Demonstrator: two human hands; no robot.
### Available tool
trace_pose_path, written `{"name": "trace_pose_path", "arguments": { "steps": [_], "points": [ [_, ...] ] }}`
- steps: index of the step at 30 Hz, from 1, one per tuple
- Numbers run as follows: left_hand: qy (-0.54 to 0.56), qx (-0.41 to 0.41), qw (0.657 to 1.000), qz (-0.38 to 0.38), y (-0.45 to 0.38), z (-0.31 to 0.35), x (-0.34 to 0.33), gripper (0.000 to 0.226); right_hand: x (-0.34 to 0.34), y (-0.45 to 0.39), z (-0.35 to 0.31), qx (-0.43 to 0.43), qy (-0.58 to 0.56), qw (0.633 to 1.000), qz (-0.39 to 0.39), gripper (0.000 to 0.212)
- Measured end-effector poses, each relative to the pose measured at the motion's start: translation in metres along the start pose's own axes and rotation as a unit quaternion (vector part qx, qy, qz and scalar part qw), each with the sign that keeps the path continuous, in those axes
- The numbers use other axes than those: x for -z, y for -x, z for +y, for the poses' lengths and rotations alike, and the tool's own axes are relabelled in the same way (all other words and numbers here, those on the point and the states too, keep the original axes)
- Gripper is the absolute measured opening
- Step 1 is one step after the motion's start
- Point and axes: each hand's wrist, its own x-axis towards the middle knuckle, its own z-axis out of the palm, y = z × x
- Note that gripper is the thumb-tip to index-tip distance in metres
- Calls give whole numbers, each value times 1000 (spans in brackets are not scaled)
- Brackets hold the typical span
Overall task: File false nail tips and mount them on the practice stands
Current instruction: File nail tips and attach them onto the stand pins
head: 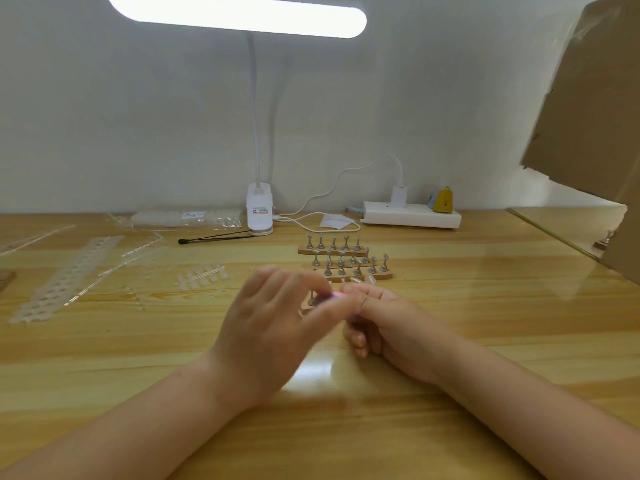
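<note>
Pink file lies left-right between both hands

Nothing can be read for certain. The white lamp base carries a small label with an orange stripe and a row of dark characters, too blurred to make out. The clear packet lying left of it bears a white sticker with print, perhaps several lines, likewise illegible.
</note>
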Motion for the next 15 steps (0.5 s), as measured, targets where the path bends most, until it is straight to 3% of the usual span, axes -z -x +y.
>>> {"name": "trace_pose_path", "arguments": {
  "steps": [3, 6, 8, 13, 15],
  "points": [
    [-19, 89, 996, -22, 2, -10, 2, 46, 0, 0, -1, 1, -31, 999, 11, 25],
    [22, 37, 998, 39, -2, -4, 3, 28, 0, 0, 0, 5, -21, 1000, 1, 22],
    [33, -10, 998, 47, -3, 5, 2, 29, -1, 0, 0, 4, 5, 1000, -14, 21],
    [-23, 75, 997, 6, -1, -8, 2, 40, 0, 1, -2, 1, -25, 1000, -1, 23],
    [-9, 43, 998, 38, -2, -7, 3, 34, 0, 0, -1, 0, -27, 1000, -5, 24]
  ]
}}
